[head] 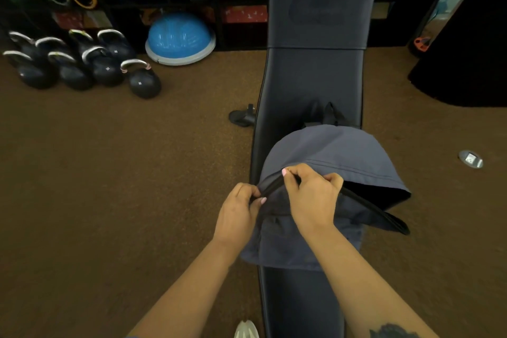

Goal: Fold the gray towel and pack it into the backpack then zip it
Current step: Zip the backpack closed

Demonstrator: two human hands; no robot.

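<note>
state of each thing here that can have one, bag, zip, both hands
gray-blue fabric backpack: lying on the black padded bench, top flap gaping
black zipper track: unzipped on the right side
left hand: pinching the zipper's left end
right hand: pinching the zipper

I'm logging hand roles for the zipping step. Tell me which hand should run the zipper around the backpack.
Probably the right hand: its fingertips pinch at the black zipper track, apparently on the pull, with the unzipped part gaping toward its side. The left hand grips the backpack at the track's left end, suited to anchoring.
</note>
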